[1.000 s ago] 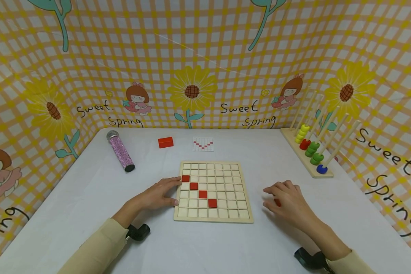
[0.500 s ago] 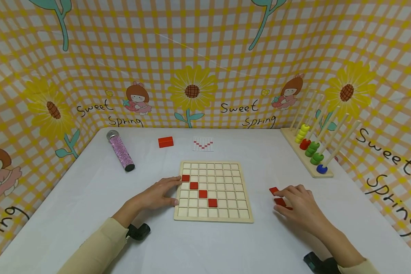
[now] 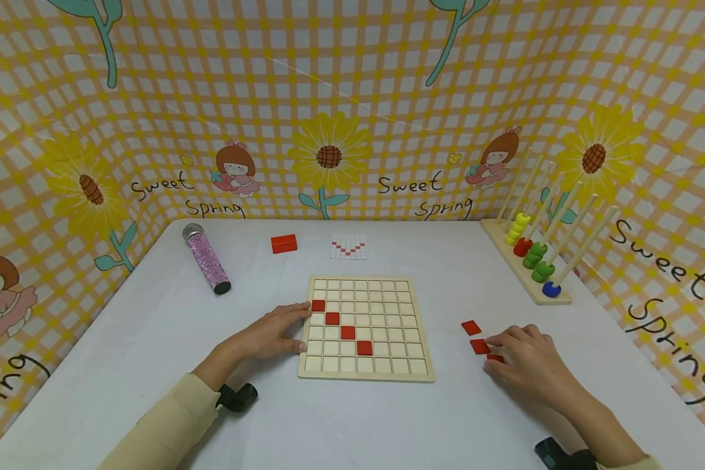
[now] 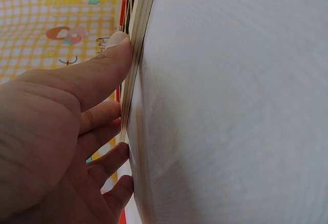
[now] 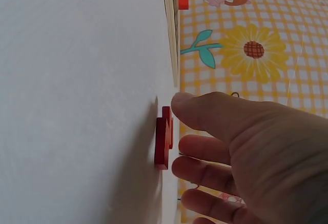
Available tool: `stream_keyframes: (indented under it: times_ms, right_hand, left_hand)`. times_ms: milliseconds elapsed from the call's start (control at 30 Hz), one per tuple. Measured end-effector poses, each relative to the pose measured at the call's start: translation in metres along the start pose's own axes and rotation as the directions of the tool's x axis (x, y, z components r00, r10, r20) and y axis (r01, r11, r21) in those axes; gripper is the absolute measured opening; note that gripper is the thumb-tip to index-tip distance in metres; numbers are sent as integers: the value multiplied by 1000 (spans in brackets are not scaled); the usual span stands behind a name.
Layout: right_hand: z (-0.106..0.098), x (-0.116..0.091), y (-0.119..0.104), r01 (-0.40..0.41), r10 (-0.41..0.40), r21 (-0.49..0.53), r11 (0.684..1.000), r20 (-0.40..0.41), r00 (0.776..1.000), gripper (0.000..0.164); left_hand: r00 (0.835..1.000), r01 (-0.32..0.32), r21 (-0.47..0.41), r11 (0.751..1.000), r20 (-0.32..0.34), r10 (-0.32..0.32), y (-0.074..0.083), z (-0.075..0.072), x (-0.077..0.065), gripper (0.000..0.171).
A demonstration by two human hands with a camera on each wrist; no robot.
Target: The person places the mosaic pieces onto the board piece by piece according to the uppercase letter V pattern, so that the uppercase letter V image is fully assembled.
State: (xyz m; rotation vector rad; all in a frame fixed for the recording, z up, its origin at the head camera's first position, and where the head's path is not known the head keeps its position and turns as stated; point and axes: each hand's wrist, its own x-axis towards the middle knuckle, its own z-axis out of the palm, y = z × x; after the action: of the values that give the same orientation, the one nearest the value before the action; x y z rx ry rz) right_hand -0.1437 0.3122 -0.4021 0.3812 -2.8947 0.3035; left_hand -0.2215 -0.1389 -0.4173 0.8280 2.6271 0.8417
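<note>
A pale wooden grid board (image 3: 397, 375) lies in the middle of the table in the head view. On it, several red square tiles (image 3: 348, 333) form a diagonal running down from its left side. My left hand (image 3: 273, 334) touches the board's left edge with thumb and fingertips spread, also seen in the left wrist view. Right of the board, my right hand (image 3: 531, 359) hovers by loose red tiles (image 3: 471, 328), its fingers bent loosely. The nearest tile (image 3: 495, 358) is partly hidden by the fingers. In the right wrist view a gap shows between the fingertips and the tiles (image 5: 162, 143).
Behind the board lie a small pattern card (image 3: 348, 247) and a red block (image 3: 284, 244). A pink glitter microphone (image 3: 207, 259) lies at the back left. At the back right stands a wooden peg abacus (image 3: 534, 277) with coloured beads.
My right hand has moved right and slightly toward me, uncovering the loose red tiles that it had mostly hidden. My left hand and the board stay in place.
</note>
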Motion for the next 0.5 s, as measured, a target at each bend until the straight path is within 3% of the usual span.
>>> stream_keyframes:
  times_ms: [267,500]
  right_hand:
    - [-1,-6,5,-16,18,-19,1000,63,998,28]
    - [-1,-8,11,-5,7,-26,1000,63,998,27]
  left_hand:
    - [1000,5,-1,1000,-1,-5,1,0,0,67]
    - [1000,6,5,1000,-3,-6,-1,0,0,67]
